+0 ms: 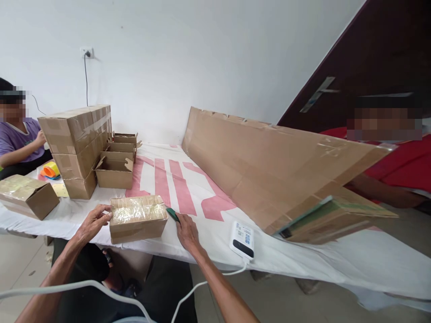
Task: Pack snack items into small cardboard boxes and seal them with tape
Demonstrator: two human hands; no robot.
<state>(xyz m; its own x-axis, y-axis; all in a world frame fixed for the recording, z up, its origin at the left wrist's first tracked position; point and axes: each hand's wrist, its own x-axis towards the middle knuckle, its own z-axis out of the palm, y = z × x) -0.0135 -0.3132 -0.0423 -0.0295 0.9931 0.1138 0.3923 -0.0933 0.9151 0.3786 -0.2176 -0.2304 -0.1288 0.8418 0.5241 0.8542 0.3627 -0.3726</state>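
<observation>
A small cardboard box (138, 231), shiny with clear tape across its top, sits near the front edge of the covered table. At its left end, my left hand (92, 224) grips the upper corner with bent fingers. My right hand (188, 233) is closed around a flat green tool that looks like a box cutter (173, 214). Its front end points at the right end of the box; no blade can be made out. The palm side of the right hand is hidden.
Stacked taped boxes (76, 148) and open boxes (116, 172) stand left; another box (30, 195) lies beyond. A large cardboard sheet (256, 166) leans right. A white device (242, 240) trails a cable. One person (20, 139) sits left, another (400, 166) right.
</observation>
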